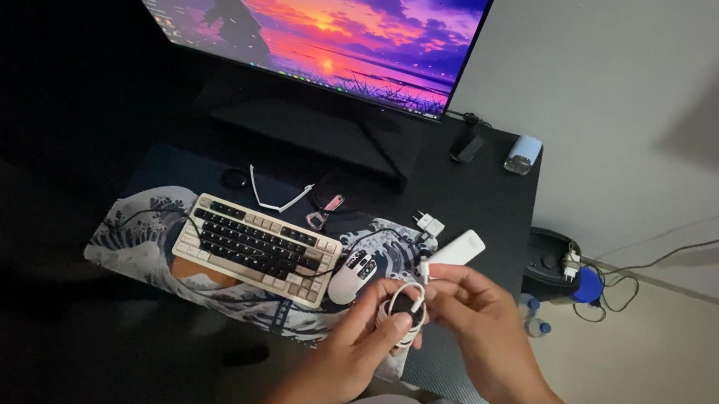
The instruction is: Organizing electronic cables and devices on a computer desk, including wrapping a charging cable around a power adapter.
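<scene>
My left hand [367, 334] and my right hand [473, 314] meet over the front right of a black desk [484, 182]. Between them is a coiled white cable [404, 304], pinched by the fingers of both hands. My right hand also holds a white oblong power bank [456, 248] that sticks up and away from the thumb. Just left of the hands lies a white and black mouse [355, 275] on a wave-print desk mat [140, 232]. A beige and black keyboard [257, 247] sits further left on the mat.
A large monitor [312, 8] with a sunset picture stands at the back. White glasses [276, 192], a small pink item [323, 211], a white plug adapter [428, 224] and a pale blue box [523, 154] lie on the desk. Cables and bottles [587, 286] sit on the floor at right.
</scene>
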